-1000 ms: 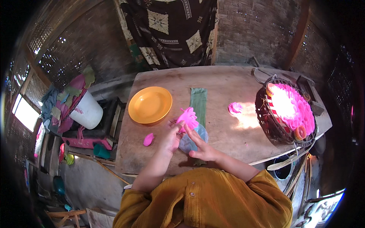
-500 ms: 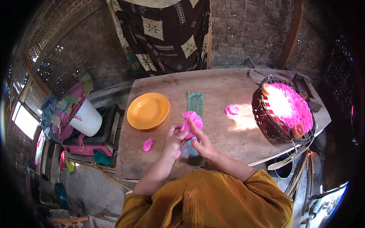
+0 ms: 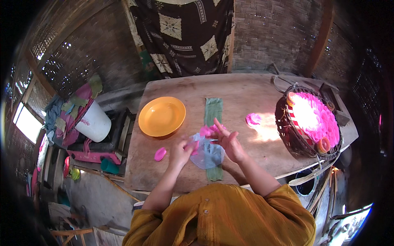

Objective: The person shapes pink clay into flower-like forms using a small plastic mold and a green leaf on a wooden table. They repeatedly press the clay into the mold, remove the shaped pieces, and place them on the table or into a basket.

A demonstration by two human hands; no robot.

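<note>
My left hand (image 3: pixel 181 153), a little blurred, is closed with a small pink piece (image 3: pixel 194 147) at its fingertips. My right hand (image 3: pixel 230 144) is open, its fingers spread and the index finger stretched away from me. Just beyond those fingers a pink frilled piece (image 3: pixel 208 130) shows in part; whether it touches the hand I cannot tell. Beneath both hands a thin bluish see-through sheet (image 3: pixel 208 157) lies across a green cloth strip (image 3: pixel 214 110). Left of my left hand, a smooth pink oval piece (image 3: pixel 160 154) rests on the wooden table (image 3: pixel 186 88).
An orange-yellow bowl (image 3: pixel 162 116) stands at the table's left. On the right are a pink frilled round (image 3: pixel 253 119) and a dark woven basket (image 3: pixel 283 133) heaped with pink frilled pieces. A white bucket (image 3: pixel 95 122) draped with cloths sits on a pink-fronted stove (image 3: pixel 96 157).
My hands have moved apart. The pink frilled piece both held is now beyond my right fingers, a small pink piece is at my left, and the bluish sheet shows more.
</note>
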